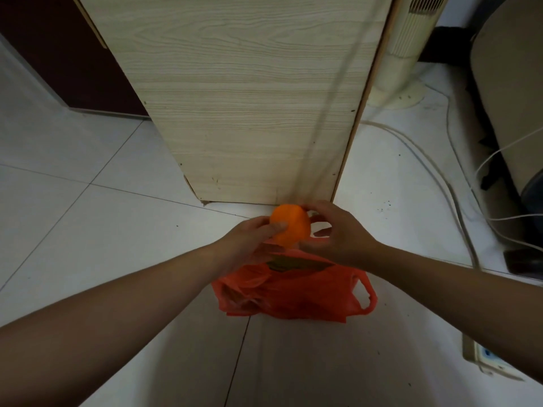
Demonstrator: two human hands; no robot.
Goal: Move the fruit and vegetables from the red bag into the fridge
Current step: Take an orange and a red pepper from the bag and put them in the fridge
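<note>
Two hands held an orange (291, 227) above a red bag (293, 292) on a tiled floor (88, 230).
Smooth, round, bright-skinned; the left hand (246, 239) curled round it, the right hand (338, 233) pinched its other side.

The scene is lit dimly and evenly by soft, diffuse light. The white floor tiles (88, 236) are rendered a dull grey. Only a faint, soft-edged shadow is cast around the red bag (293, 292). The straight edges of the wooden cabinet (249, 98) are splayed by wide-angle distortion. The right hand (340, 233) is slightly smeared by motion blur.
</note>
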